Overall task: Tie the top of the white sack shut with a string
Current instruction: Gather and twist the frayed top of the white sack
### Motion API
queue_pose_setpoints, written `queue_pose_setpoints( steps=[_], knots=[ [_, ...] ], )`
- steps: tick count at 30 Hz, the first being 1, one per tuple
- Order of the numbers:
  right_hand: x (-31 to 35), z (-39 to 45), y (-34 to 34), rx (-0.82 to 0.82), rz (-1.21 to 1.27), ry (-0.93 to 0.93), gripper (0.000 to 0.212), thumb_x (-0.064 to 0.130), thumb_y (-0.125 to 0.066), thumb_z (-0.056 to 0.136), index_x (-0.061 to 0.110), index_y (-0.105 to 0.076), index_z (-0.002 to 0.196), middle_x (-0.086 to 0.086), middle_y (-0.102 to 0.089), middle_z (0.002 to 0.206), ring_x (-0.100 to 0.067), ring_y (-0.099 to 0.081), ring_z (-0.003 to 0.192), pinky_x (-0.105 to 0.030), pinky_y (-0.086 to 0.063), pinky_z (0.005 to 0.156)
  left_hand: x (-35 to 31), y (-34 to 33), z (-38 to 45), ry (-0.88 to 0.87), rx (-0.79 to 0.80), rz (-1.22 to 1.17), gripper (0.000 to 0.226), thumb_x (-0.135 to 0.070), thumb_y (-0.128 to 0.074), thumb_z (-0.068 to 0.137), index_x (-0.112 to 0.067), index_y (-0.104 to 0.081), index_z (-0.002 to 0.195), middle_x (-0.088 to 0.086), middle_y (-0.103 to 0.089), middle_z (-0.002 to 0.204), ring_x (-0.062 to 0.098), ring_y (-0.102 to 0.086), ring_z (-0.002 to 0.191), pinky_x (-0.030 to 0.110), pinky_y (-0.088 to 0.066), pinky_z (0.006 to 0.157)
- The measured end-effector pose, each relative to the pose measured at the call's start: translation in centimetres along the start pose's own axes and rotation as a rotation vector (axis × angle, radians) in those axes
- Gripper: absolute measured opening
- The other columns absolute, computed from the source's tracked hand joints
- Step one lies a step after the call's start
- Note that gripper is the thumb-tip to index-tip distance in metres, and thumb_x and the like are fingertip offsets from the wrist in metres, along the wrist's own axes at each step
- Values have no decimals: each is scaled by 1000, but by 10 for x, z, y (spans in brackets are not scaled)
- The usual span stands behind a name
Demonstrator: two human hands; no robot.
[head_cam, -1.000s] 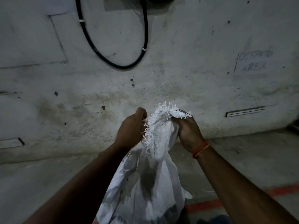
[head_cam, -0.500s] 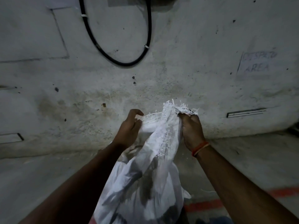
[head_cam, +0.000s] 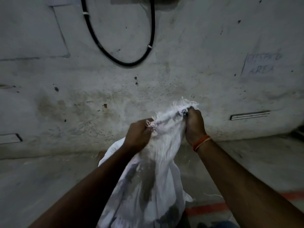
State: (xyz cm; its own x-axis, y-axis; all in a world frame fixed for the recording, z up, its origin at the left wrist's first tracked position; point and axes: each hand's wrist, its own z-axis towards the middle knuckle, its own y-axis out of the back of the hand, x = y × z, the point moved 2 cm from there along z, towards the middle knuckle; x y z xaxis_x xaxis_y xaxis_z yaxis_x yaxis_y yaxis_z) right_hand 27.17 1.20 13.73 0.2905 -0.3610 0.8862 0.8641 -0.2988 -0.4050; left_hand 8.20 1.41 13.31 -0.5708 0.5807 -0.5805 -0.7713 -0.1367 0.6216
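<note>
Losing the gathered mouth looked like the main danger in the head view: the white sack [head_cam: 153, 175] hung in the lower middle of the frame, its frayed top edge [head_cam: 179, 109] stretched between two fists rather than bunched into one neck, so if either fist slackened the woven cloth would likely spring open and the gathering would have to start over. A second risk was the string itself, for none could be made out in either fist, only loose threads at the rim; tying would probably mean freeing one hand, and a single fist might not hold the whole slippery top. The left hand [head_cam: 139, 134] sat lower and nearer the middle of the frame, its grip closed on the left corner of the rim, knuckles up, forearm rising from the lower left. The right hand [head_cam: 195, 124] was higher and to the right, its grip clenched on the other end of the rim, an orange wrist band [head_cam: 201, 143] just below it, forearm running down to the lower right corner. Behind stood the stained wall [head_cam: 82, 96], with a black cable [head_cam: 125, 63] looped at the upper middle.
</note>
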Motion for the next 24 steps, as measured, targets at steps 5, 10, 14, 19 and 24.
queue_pose_setpoints(
  steps=[5, 10, 14, 19, 24],
  knots=[
    [-10, -8, -11, 376, 8, -110, 35, 38, -74, 79, 16, -73, 107, -5, -75, 111, -20, -68, 109, -35, -52, 97, 5, 16, 18, 134, -79, -305, 32, -18, -49, 82, -24, -47, 51, -8, -48, 53, 9, -45, 57, 33, -35, 63],
    [-26, -21, -27, 467, -403, -16, 54, 61, -76, 74, 22, -73, 112, 0, -77, 109, -16, -72, 106, -43, -54, 100, -3, 4, 18, 43, 28, -374, 25, -13, -50, 90, -2, -61, 71, 9, -65, 70, 17, -60, 69, 47, -47, 67],
    [-28, -17, -20, 363, -324, 105, 24, 35, -73, 83, 24, -78, 103, 1, -78, 105, -15, -72, 104, -40, -55, 96, 8, 4, 13, 26, 68, -243, 24, -22, -56, 97, -10, -62, 116, 7, -72, 109, 24, -68, 104, 47, -52, 95],
    [-42, -10, -9, 171, -349, 238, 17, 21, -67, 90, 23, -75, 104, 2, -76, 109, -13, -70, 108, -43, -52, 102, 25, -1, -1, -133, 183, -120, 64, -26, -76, 81, -21, -34, 129, 1, -67, 99, 18, -68, 81, 34, -56, 76],
    [-53, 0, -1, 39, -223, 257, 23, 6, -59, 97, 3, -68, 117, -5, -71, 119, -18, -64, 118, -36, -47, 104, 52, -10, -22, -253, 163, 134, 63, -44, -72, 75, -25, -40, 126, -15, -62, 92, 16, -67, 76, 23, -43, 65]
  ],
)
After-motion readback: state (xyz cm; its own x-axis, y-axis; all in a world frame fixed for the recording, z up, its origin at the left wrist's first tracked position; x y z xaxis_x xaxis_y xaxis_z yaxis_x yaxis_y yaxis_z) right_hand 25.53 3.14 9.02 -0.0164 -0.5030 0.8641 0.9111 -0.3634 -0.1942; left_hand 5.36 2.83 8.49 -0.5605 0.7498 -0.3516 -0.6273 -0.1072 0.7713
